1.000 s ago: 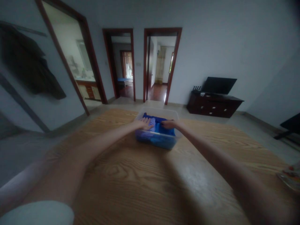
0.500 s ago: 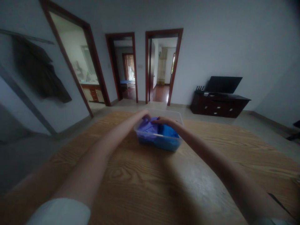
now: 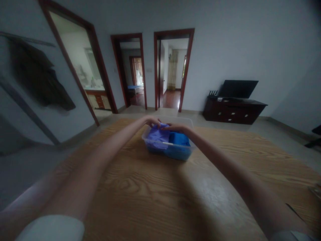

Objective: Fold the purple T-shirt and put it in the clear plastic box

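Note:
A clear plastic box (image 3: 185, 121) stands on the wooden table, holding folded purple cloth (image 3: 158, 138) on its left and folded blue cloth (image 3: 180, 139) on its right. My left hand (image 3: 151, 120) reaches over the box's far left part, its fingers bent and closed on the upper edge of the purple cloth. From the right, my right hand (image 3: 175, 127) grips the same edge, close to the left fingertips. Both fingertips are partly hidden and a little blurred. The exact kind of cloth item cannot be made out.
The wooden table (image 3: 140, 187) spreads around the box. A thin dark object (image 3: 296, 211) lies beside my right forearm. Beyond the table are a dark cabinet (image 3: 233, 112) with a television (image 3: 238, 89), several doorways, and a dark garment (image 3: 37, 73) hanging at left.
My left hand has risen slightly out of the box, and the purple cloth's upper edge has come up with it. My right hand has moved slightly left, closer to my left.

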A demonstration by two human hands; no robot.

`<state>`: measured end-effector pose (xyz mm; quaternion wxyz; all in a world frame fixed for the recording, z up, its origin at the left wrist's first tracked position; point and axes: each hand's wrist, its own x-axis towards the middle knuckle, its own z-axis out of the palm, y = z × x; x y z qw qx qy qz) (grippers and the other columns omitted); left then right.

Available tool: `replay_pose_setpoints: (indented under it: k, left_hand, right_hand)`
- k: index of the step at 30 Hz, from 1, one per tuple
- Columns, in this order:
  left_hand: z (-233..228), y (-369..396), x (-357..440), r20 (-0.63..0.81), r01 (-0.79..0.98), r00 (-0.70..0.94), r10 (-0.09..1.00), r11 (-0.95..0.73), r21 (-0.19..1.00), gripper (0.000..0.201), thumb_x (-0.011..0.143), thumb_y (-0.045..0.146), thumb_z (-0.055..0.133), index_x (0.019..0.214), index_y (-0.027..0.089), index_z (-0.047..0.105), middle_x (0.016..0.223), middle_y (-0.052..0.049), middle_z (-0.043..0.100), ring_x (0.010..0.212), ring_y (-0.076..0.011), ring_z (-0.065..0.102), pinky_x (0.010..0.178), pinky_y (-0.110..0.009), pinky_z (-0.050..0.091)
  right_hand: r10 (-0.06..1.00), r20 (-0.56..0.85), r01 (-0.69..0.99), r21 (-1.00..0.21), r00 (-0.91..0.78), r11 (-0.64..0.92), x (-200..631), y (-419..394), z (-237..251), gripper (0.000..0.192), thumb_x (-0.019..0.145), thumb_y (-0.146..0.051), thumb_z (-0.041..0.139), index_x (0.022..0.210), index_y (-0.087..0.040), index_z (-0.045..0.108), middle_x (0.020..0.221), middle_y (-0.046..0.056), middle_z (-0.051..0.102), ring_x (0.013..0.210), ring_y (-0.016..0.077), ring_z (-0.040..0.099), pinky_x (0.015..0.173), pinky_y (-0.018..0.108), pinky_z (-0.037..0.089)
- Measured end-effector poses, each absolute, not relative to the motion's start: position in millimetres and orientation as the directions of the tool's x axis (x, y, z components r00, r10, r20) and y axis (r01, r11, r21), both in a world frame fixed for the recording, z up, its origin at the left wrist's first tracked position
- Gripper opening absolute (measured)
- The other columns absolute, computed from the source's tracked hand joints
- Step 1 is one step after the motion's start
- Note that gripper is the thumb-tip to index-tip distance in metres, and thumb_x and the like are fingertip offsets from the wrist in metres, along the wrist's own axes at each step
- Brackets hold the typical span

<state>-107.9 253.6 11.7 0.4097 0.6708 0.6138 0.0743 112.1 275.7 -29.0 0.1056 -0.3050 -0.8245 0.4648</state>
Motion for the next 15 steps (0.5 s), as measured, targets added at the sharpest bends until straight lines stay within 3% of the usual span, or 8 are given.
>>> replay_pose_setpoints:
  k: [2, 5, 9, 12, 15]
  left_hand:
    - [16, 248, -109, -0.340, 0.670, 0.269, 0.901, 0.078, 0.738, 0.049, 0.074, 0.007, 0.076, 0.120, 0.022, 0.078, 0.111, -0.004, 0.080, 0.115, -0.0250, 0.072, 0.092, -0.033, 0.061]
    - [26, 245, -104, -0.216, 0.493, 0.320, 0.923, 0.033, 0.870, 0.053, 0.068, 0.008, 0.072, 0.118, 0.024, 0.079, 0.112, -0.002, 0.082, 0.114, -0.0217, 0.073, 0.091, -0.026, 0.059]
    - [31, 242, -89, -0.094, 0.267, 0.326, 0.941, 0.004, 0.964, 0.042, 0.079, 0.026, 0.078, 0.120, 0.022, 0.076, 0.115, -0.006, 0.082, 0.109, -0.0213, 0.075, 0.092, -0.029, 0.061]
    - [22, 231, -71, -0.131, 0.184, 0.380, 0.916, 0.064, 0.981, 0.047, 0.088, 0.050, 0.079, 0.123, 0.019, 0.074, 0.123, -0.013, 0.080, 0.115, -0.0260, 0.076, 0.098, -0.036, 0.064]
    - [0, 216, -45, -0.216, 0.184, 0.488, 0.846, 0.142, 0.972, 0.056, 0.088, 0.055, 0.082, 0.129, 0.019, 0.073, 0.134, -0.015, 0.078, 0.126, -0.0278, 0.074, 0.106, -0.040, 0.062]
  right_hand:
    - [0.566, -0.080, 0.338, -0.866, -0.820, 0.368, 113, 272, -24, 0.057, 0.104, -0.030, 0.073, 0.157, -0.021, 0.056, 0.145, 0.009, 0.070, 0.128, 0.0231, 0.069, 0.111, 0.039, 0.059]
    - [0.562, -0.010, 0.253, -0.900, -0.827, 0.356, 117, 270, -11, 0.065, 0.106, -0.036, 0.067, 0.167, -0.028, 0.045, 0.148, 0.007, 0.070, 0.128, 0.0217, 0.070, 0.111, 0.036, 0.060]
    - [0.620, 0.026, 0.256, -0.897, -0.784, 0.360, 139, 284, 17, 0.055, 0.103, -0.045, 0.071, 0.150, -0.019, 0.062, 0.139, 0.014, 0.074, 0.115, 0.0247, 0.075, 0.103, 0.036, 0.065]
    - [0.671, -0.001, 0.333, -0.869, -0.742, 0.366, 166, 301, 37, 0.052, 0.104, -0.048, 0.069, 0.142, -0.012, 0.066, 0.127, 0.019, 0.078, 0.101, 0.0240, 0.077, 0.090, 0.034, 0.069]
    - [0.699, -0.064, 0.448, -0.807, -0.713, 0.384, 191, 314, 47, 0.052, 0.101, -0.051, 0.073, 0.135, -0.012, 0.070, 0.120, 0.018, 0.079, 0.092, 0.0234, 0.078, 0.083, 0.034, 0.069]
